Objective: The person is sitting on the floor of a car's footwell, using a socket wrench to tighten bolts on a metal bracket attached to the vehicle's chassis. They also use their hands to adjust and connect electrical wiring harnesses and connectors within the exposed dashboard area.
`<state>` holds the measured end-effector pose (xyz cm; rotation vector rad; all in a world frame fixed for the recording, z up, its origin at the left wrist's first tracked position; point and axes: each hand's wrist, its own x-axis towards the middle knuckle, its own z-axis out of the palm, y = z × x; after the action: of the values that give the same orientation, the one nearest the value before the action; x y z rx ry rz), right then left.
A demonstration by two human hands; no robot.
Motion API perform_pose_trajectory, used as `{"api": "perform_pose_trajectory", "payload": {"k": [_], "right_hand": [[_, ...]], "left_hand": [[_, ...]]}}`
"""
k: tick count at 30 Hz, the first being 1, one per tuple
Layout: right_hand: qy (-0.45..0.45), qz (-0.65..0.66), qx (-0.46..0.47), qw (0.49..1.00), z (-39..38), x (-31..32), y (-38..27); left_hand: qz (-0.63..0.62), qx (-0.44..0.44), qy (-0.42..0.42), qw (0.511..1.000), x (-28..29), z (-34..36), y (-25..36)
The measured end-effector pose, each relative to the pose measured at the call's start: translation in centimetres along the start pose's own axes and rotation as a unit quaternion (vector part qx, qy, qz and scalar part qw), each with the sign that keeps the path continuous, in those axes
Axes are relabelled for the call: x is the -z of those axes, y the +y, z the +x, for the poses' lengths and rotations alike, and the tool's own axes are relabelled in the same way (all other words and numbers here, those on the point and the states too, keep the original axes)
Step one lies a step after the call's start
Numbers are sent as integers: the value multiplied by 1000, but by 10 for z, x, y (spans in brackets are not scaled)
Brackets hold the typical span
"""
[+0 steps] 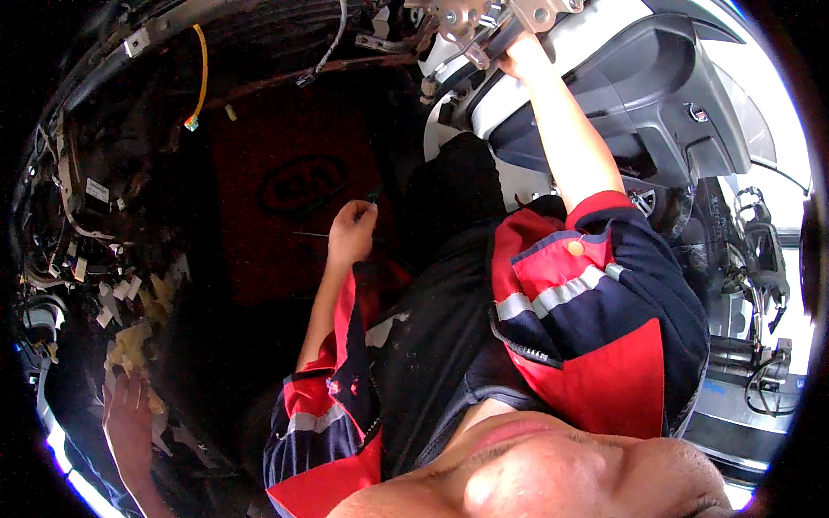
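Note:
My left hand (352, 230) is closed on a thin tool (372, 197) with a small green tip, held over the dark red floor carpet (259, 129) of a stripped car interior. My right arm reaches up and away. Its hand, my right hand (522, 53), grips a bare metal bracket (471, 22) at the edge of a grey and white plastic seat base (639, 78). Both sleeves are red and navy with grey reflective bands. How far the tool runs through my left fist is hidden.
Another person's hand (128, 419) rests at the lower left among torn yellowish foam and paper scraps (129, 341). A yellow cable (204, 73) and loose wiring (60, 173) hang along the left. Seat rails and cables (760, 363) sit at the right.

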<state>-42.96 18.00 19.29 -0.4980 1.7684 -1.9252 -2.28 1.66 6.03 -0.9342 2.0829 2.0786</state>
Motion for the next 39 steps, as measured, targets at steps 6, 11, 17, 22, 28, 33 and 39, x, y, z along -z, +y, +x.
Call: {"api": "perform_pose_trajectory", "payload": {"k": [6,11,17,22,28,33,39], "right_hand": [[48,-280,51,957,22,64,-4],[99,-95,-27,990,-6,-3,-14],[88,-21,-34,995,-5,3,-16],[-227,37,-151,961,18,46,-24],[-82,-360,309,876,58,89,38],[-46,-439,126,889,72,153,20],[-53,-267,162,949,39,56,33]], "left_hand": [[15,-43,2,999,-11,10,8],[5,-22,-2,1000,-5,3,2],[7,-29,0,1000,-5,3,9],[16,-15,-7,1000,-3,4,3],[10,-24,-6,1000,-3,0,11],[-13,-48,-29,998,-13,18,12],[-7,18,-10,1000,-1,-4,6]]}}
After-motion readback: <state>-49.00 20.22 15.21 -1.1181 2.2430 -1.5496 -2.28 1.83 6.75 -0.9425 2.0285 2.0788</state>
